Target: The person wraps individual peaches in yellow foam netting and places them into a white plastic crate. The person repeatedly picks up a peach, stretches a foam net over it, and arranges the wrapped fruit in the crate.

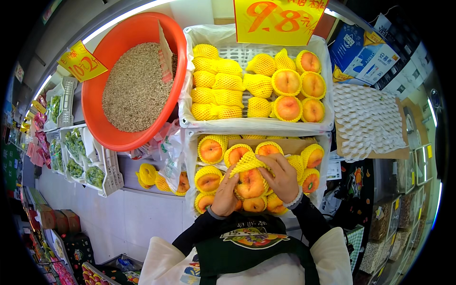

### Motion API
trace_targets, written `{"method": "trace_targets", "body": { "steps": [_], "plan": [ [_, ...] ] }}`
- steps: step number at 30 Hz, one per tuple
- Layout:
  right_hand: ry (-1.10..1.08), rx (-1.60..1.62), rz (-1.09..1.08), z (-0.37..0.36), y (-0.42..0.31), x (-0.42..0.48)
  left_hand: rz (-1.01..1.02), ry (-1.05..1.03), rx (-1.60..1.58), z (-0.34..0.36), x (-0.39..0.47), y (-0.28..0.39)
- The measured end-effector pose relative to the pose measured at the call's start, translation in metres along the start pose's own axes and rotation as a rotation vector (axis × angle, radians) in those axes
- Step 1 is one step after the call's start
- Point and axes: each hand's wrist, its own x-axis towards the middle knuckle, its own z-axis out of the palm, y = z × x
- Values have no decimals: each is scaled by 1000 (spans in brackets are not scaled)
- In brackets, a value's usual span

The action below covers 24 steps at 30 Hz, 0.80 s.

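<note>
Between my two hands is a large peach (pixel 250 183) partly wrapped in a yellow foam net sleeve (pixel 251 163). My left hand (pixel 226 192) cups its left side. On the right, the fingers of my right hand (pixel 281 176) grip the net's upper edge and the fruit's side. Both hands are over the near plastic crate (pixel 191 160), which is lined with clear film. Several netted peaches (pixel 208 179) lie around them in this crate, most with their tops showing. A brown cardboard strip (pixel 285 145) crosses its far part. Some fruit under my hands is hidden.
Beyond stands a white crate (pixel 256 124) with more netted peaches (pixel 286 81) and a yellow price sign (pixel 279 21). An orange tub (pixel 133 142) of grain-like pieces sits at left, above a plastic bag (pixel 171 149). White foam netting (pixel 367 121) lies at right.
</note>
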Motion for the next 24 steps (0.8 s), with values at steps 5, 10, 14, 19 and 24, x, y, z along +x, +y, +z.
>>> {"method": "trace_targets", "body": {
  "steps": [5,10,14,19,24],
  "plan": [
    [-116,-206,-221,-17,6,-4,-2,-25,44,9,-2,10],
    [-169,-181,-128,-21,12,-16,93,3,17,8,2,5],
    [-37,219,260,9,12,-34,129,60,39,3,5,-6],
    [107,282,369,36,14,-58,49,109,9,12,-1,-1],
    [290,80,102,48,-4,-46,-13,81,-212,-11,5,-13]
  ]
}}
